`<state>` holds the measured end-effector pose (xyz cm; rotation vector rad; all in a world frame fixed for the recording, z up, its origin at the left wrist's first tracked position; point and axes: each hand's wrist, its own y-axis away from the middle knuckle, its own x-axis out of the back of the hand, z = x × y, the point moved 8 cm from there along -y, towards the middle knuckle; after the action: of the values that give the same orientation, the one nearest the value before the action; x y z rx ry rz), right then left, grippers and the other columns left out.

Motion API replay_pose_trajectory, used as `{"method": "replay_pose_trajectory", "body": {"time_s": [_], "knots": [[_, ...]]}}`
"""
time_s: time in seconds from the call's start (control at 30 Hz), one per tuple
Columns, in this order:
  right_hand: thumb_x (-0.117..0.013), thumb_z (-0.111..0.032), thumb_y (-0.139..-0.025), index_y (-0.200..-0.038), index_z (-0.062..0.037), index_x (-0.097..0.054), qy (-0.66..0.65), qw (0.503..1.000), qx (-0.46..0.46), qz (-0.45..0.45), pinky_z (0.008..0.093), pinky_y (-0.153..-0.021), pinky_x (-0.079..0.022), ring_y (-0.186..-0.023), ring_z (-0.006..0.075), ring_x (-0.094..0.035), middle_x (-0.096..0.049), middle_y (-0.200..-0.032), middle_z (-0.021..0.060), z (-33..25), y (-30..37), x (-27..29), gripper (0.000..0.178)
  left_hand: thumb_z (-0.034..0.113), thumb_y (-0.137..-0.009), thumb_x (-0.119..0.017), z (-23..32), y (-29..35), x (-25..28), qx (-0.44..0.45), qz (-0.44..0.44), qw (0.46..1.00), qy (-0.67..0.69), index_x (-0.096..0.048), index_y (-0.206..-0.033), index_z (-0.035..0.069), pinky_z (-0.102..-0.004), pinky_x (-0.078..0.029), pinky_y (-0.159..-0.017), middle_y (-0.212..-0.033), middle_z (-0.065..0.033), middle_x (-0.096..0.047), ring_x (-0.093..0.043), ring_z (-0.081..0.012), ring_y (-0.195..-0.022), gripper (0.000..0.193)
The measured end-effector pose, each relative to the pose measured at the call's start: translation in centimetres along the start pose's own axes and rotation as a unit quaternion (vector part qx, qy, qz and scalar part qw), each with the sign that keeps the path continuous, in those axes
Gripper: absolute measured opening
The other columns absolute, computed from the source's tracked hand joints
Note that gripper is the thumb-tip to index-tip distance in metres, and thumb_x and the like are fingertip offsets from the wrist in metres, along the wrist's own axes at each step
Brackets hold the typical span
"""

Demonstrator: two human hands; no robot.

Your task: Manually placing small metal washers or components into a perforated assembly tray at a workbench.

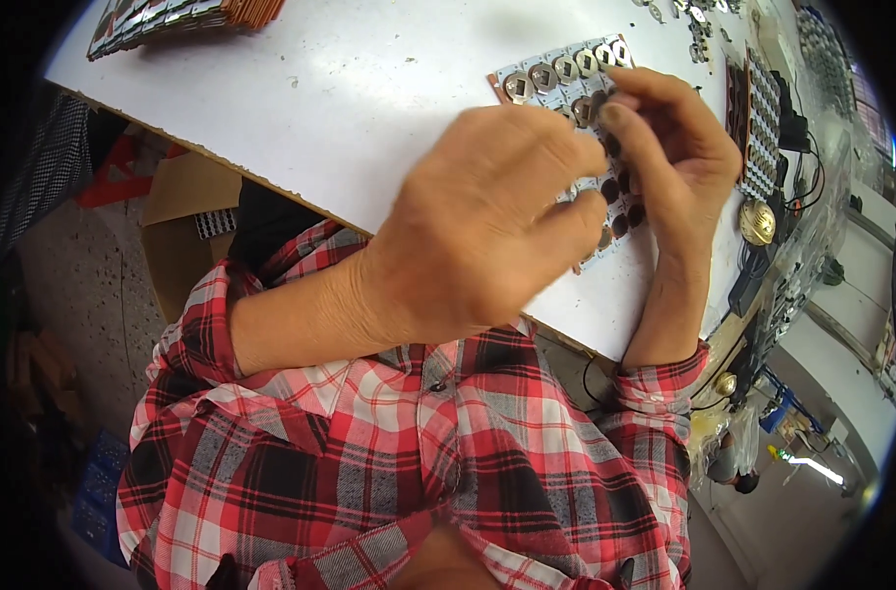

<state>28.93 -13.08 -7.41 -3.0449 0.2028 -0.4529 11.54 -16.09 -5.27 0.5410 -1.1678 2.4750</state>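
Observation:
A panel of small circuit boards (633, 47) lies on the white table under both hands. Round metal discs with square openings sit along its far rows, and dark round spots show on its right part. My left hand (492, 211) hovers over the panel's left side, slightly blurred. Its thumb and forefinger are curved and apart, with nothing visible between them; the other fingers are curled. Over the panel's right side, my right hand (679, 138) is closed, thumb and forefinger bent together. A small dark piece seems to be at their tips, but I cannot make it out.
A stack of similar panels (187, 18) stands at the table's far left. Loose metal pieces (699, 25) lie at the far right. Another panel (761, 128) leans by the right edge, near a round gold-coloured object (757, 222) and black cables. A cardboard box (173, 231) sits below left.

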Motion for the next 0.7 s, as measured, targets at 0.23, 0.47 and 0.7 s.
{"method": "replay_pose_trajectory", "body": {"time_s": [0.23, 0.47, 0.7], "knots": [[-0.07, -0.002, -0.092, -0.108, 0.0055, -0.07, -0.113, 0.987, -0.049, -0.105, 0.0234, -0.056, -0.054, -0.063, 0.0112, -0.064, -0.069, -0.087, 0.008, -0.8, 1.4, -1.8, 0.017, -0.012, -0.094, -0.065, -4.4, 0.7, 0.7, 0.186, 0.052, 0.96, 0.203, -0.07, -0.119, -0.005, -0.0236, -0.054, -0.071, -0.098, -0.0083, -0.072, -0.065, -0.0087, -0.085, 0.027], [-0.073, 0.005, -0.091, -0.108, 0.0073, -0.071, -0.193, 0.974, -0.08, -0.092, 0.022, -0.057, -0.056, -0.063, 0.0106, -0.066, -0.071, -0.082, 0.0082, -0.7, 1.6, -2.4, 0.017, -0.007, -0.098, -0.064, -4.9, 1.1, 0.5, 0.252, 0.056, 0.927, 0.271, -0.065, -0.125, -0.008, -0.0234, -0.062, -0.079, -0.099, -0.0119, -0.075, -0.073, -0.0131, -0.091, 0.027], [-0.07, 0.001, -0.094, -0.106, 0.0075, -0.071, -0.228, 0.962, -0.126, -0.078, 0.0227, -0.053, -0.056, -0.059, 0.011, -0.066, -0.07, -0.079, 0.0084, -0.2, 1.8, -2.7, 0.014, -0.005, -0.099, -0.063, -4.9, 0.8, 0.4, 0.266, 0.045, 0.927, 0.26, -0.065, -0.126, -0.008, -0.0231, -0.062, -0.076, -0.099, -0.0121, -0.075, -0.073, -0.0129, -0.088, 0.027]]}}
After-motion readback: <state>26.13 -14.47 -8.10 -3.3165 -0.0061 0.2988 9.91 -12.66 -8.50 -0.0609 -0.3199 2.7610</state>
